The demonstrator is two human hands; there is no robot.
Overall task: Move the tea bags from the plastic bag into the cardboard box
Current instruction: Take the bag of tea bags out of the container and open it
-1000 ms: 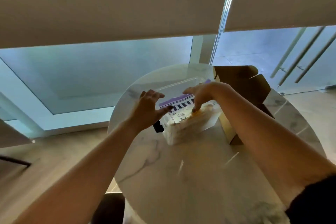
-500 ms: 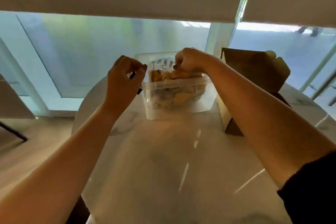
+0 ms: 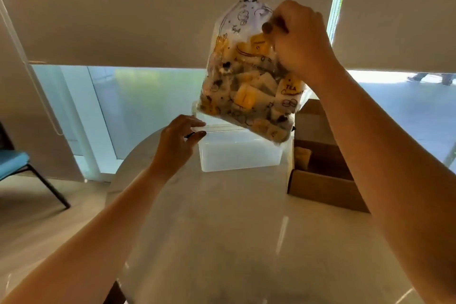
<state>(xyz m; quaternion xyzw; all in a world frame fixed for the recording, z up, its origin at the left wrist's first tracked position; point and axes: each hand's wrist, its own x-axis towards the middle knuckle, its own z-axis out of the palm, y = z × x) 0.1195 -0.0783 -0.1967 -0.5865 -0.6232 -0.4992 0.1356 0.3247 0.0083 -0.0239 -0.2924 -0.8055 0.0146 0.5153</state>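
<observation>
Change: the plastic bag [image 3: 249, 76] was inside the clear plastic tub [image 3: 239, 153] half a second ago; now it hangs in the air above it.
Right hand [image 3: 299, 39]: fingers clamped on the bag's upper part.
Left hand [image 3: 176, 143]: fingers relaxed and apart, touching the tub's left rim.
Bag: thin printed film, crumpled, full of yellow and white tea bags [image 3: 244, 99].
Cardboard box [image 3: 320, 168]: brown, open, on the round marble table [image 3: 222, 229], just right of the tub.

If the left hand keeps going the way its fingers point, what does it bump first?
Probably the clear plastic tub: the left hand has its fingertips right by the tub's near-left rim, though depth is unclear.
</observation>
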